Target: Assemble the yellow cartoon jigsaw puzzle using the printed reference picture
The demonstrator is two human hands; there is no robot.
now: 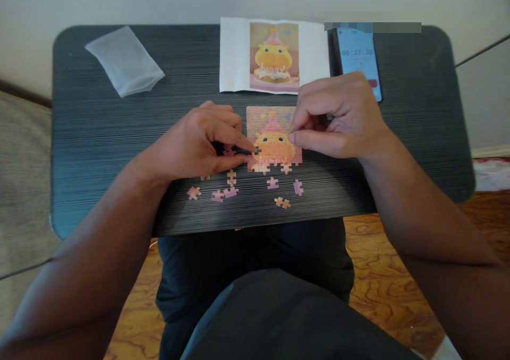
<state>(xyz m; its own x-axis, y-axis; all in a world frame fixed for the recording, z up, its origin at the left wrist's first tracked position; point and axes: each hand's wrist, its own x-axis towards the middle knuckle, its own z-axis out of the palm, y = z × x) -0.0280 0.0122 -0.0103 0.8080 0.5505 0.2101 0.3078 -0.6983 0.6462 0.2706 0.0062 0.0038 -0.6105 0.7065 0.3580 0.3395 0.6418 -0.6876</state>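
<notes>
A partly assembled jigsaw puzzle (273, 142) lies on the dark table, showing a yellow cartoon animal in a pink party hat. Its lower edge is uneven, and a small dark gap shows near its left side. My left hand (203, 139) rests at that left side, index finger and thumb stretched out and apart, their tips touching the puzzle. Over the right edge, my right hand (338, 118) has thumb and index finger pinched together; whatever is between them is hidden. Loose puzzle pieces (272, 183) lie below the puzzle, with several more near and partly under my left hand.
Behind the puzzle lies a creased reference sheet (235, 57) printed with the same picture. A phone (356, 65) with a running-time display is at its right. A translucent bag (125, 62) lies at the back left. The table's front edge (255, 225) is close to my lap.
</notes>
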